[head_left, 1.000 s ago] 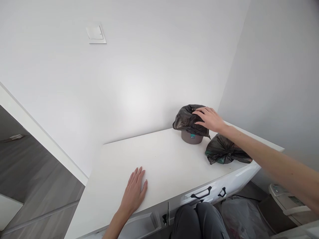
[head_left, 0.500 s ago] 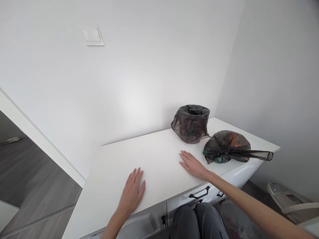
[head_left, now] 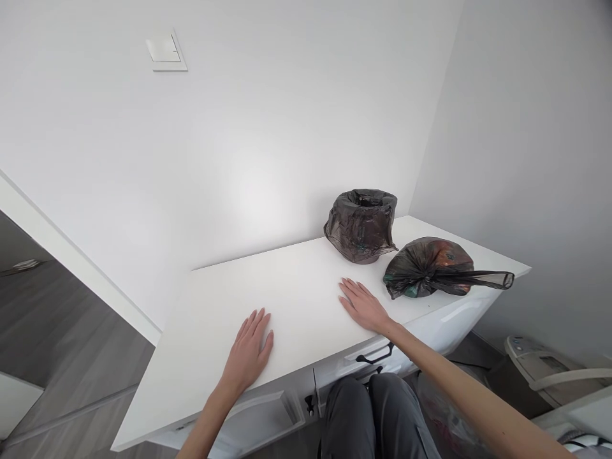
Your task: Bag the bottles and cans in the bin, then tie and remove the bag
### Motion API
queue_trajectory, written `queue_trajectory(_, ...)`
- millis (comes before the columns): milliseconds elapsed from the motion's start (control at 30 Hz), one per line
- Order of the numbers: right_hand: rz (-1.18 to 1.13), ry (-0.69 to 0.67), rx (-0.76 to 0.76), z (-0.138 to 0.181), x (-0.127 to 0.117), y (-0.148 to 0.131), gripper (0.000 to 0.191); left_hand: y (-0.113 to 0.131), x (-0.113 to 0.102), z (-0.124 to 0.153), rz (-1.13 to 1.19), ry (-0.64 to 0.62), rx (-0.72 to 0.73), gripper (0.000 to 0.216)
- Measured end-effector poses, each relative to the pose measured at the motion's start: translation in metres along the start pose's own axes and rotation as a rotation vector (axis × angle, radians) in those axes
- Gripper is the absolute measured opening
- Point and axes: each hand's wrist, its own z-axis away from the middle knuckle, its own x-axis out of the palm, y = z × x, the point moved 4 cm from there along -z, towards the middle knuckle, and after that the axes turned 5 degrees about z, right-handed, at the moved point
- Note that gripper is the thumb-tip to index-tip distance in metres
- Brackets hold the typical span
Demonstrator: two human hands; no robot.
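My left hand (head_left: 249,349) lies palm down on the white dresser top (head_left: 291,280), fingers stretched out and holding nothing. Farther right, my right hand (head_left: 366,305) also rests flat on the surface with its fingers extended. Just beyond its wrist sits a knotted black garbage bag (head_left: 428,268), full, with coloured contents showing through and a long loop of plastic pointing right. Behind it, near the wall, stands a small bin lined with a black garbage bag (head_left: 361,229); the liner is folded over the rim and its mouth is open.
A light switch (head_left: 166,52) is on the white wall. Drawers with black handles (head_left: 375,354) are below the dresser top, above my knees (head_left: 373,414). A beige plastic appliance (head_left: 549,370) stands on the floor at lower right. A doorway with grey flooring (head_left: 71,331) lies left.
The camera view has tilted down slightly, so the whole scene sits higher and a little left. Both hands stay flat in place, and the bags have not moved.
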Motion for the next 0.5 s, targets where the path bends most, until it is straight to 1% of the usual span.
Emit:
queue_trajectory(233, 0.002, -0.002, 0.016, 0.006, -0.002, -0.002, 0.066, 0.004, -0.001, 0.001, 0.009, -0.007, -0.006, 0.056)
queue_trajectory(367, 0.012, -0.012, 0.034, 0.011, 0.001, -0.001, 0.069, 0.003, 0.0, 0.001, 0.004, -0.024, -0.032, 0.056)
queue_trajectory(500, 0.018, -0.001, 0.045, 0.015, 0.005, 0.0, 0.07, 0.002, 0.003, 0.002, 0.01, -0.013, -0.018, 0.055)
